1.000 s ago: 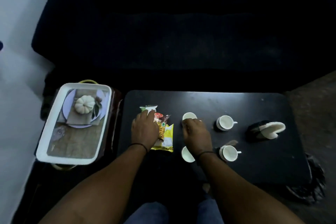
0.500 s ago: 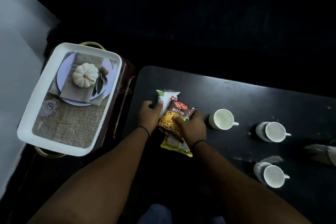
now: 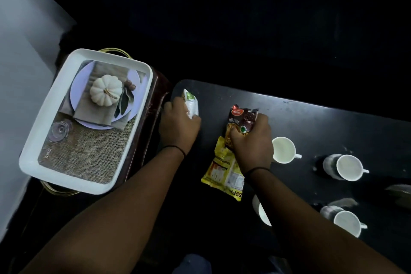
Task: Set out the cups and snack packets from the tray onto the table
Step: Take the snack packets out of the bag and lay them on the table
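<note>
On the black table (image 3: 311, 118), my left hand (image 3: 178, 128) grips a white and green snack packet (image 3: 191, 104) near the table's far left corner. My right hand (image 3: 251, 142) is closed on a brown mixture packet (image 3: 242, 118), which lies over a yellow packet (image 3: 224, 171). Several white cups stand to the right: one (image 3: 283, 150) beside my right hand, one (image 3: 347, 167) further right, one (image 3: 347, 221) at the near right, and one (image 3: 263, 212) partly hidden under my right forearm. The white tray (image 3: 35, 140) sits left of the table.
The tray's printed base shows a pumpkin on a plate; it rests on a dark stand with gold handles (image 3: 115, 51). A dark sofa (image 3: 222, 18) runs behind the table. A pale object (image 3: 400, 189) shows at the right edge. A white wall (image 3: 17, 51) is on the left.
The packets were bunched together under both hands. Now my left hand has drawn the white and green packet leftward, and my right hand holds the brown packet apart from it. The view has tilted.
</note>
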